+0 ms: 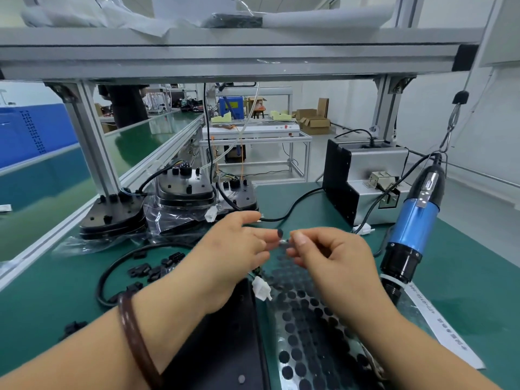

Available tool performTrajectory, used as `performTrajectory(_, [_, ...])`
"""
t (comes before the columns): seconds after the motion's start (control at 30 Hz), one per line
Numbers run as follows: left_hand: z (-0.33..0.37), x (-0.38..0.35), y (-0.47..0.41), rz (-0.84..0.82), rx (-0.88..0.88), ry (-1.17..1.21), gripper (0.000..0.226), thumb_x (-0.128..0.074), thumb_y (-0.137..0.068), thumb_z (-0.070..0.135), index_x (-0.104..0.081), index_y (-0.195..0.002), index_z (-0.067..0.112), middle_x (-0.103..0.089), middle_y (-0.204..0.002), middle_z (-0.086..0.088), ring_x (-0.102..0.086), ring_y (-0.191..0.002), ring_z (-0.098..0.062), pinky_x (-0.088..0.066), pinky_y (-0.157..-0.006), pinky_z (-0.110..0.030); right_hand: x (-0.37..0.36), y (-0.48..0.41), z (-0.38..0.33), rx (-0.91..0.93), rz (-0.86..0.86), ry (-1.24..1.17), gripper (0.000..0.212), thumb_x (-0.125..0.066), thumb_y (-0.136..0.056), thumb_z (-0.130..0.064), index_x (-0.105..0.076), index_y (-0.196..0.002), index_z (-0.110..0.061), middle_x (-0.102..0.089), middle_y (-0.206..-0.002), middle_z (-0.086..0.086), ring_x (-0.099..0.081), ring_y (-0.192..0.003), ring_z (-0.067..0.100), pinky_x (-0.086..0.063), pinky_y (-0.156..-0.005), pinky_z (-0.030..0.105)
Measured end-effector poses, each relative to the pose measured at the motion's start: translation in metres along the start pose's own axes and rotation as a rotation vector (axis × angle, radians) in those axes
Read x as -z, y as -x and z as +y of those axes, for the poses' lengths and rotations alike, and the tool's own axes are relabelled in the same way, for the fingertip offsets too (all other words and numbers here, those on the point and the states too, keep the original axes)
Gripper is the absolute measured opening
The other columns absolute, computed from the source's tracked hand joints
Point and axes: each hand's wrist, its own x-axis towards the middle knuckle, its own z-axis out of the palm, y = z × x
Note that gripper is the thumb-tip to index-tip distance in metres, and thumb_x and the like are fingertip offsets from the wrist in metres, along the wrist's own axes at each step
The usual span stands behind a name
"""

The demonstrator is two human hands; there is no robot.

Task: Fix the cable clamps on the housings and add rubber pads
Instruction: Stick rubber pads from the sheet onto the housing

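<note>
Over the mat, my left hand [239,243] holds a small round black rubber pad [280,233] at its fingertips. My right hand [329,254] meets it from the right, thumb and forefinger pinching a tiny pale scrap [284,242] just below the pad. Under both hands lies a shiny sheet of black rubber pads [304,319]. A black housing [230,333] lies under my left forearm, with a white connector [261,288] at its edge. Several black cable clamps [152,268] are scattered to the left.
More black housings [112,215] with cables stand in plastic bags at the back left. A blue electric screwdriver [413,223] hangs at the right, in front of a grey screw feeder [365,178]. An aluminium frame post [92,142] rises at the left.
</note>
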Motion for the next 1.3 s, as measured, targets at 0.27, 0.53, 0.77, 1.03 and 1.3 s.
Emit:
performTrajectory(0.27, [-0.002, 0.014, 0.013, -0.109, 0.006, 0.172, 0.044, -0.037, -0.091, -0.014, -0.048, -0.123, 0.014, -0.073, -0.101, -0.007, -0.069, -0.098, -0.017, -0.053, -0.078, -0.025, -0.004, 0.003, -0.016, -0.172, -0.083, -0.385, 0.013, -0.064, -0.090, -0.012, -0.074, -0.083, -0.015, -0.074, -0.076, 0.006, -0.071, -0.073, 0.015, -0.057, -0.067, 0.022])
performTrajectory(0.53, [-0.002, 0.015, 0.021, -0.104, -0.123, -0.087, 0.048, -0.036, -0.093, -0.012, -0.044, -0.128, 0.019, -0.073, -0.104, -0.002, -0.064, -0.108, -0.011, -0.051, -0.094, -0.029, -0.003, 0.006, -0.022, -0.045, -0.037, -0.203, 0.007, -0.074, -0.082, -0.016, -0.073, -0.075, -0.018, -0.072, -0.071, 0.000, -0.068, -0.070, 0.018, -0.058, -0.068, 0.030])
performTrajectory(0.77, [0.001, 0.026, 0.030, -0.110, -0.134, -0.156, 0.047, -0.036, -0.095, -0.010, -0.045, -0.127, 0.022, -0.073, -0.103, 0.003, -0.065, -0.106, -0.008, -0.052, -0.093, -0.026, -0.006, 0.007, -0.027, 0.180, -0.006, 0.116, 0.016, -0.073, -0.081, -0.017, -0.065, -0.069, -0.025, -0.061, -0.075, -0.009, -0.058, -0.073, 0.004, -0.042, -0.064, 0.010])
performTrajectory(1.03, [0.006, 0.061, 0.064, 0.053, -0.261, -0.378, 0.053, -0.044, -0.095, -0.001, -0.046, -0.125, 0.042, -0.069, -0.106, 0.020, -0.061, -0.103, 0.006, -0.050, -0.095, -0.029, 0.000, 0.008, -0.043, -0.044, -0.463, -0.098, 0.019, -0.075, -0.081, -0.023, -0.065, -0.067, -0.016, -0.061, -0.085, 0.015, -0.052, -0.072, 0.012, -0.040, -0.072, 0.023])
performTrajectory(1.3, [-0.026, 0.067, 0.112, 0.069, -0.487, -0.839, 0.043, -0.053, -0.087, 0.021, -0.034, -0.107, 0.054, -0.056, -0.100, 0.047, -0.051, -0.097, 0.021, -0.036, -0.080, 0.002, -0.015, 0.017, -0.046, -0.204, -0.758, 0.094, 0.019, -0.068, -0.071, -0.037, -0.066, -0.067, -0.019, -0.044, -0.066, 0.008, -0.032, -0.064, 0.024, -0.027, -0.064, 0.038])
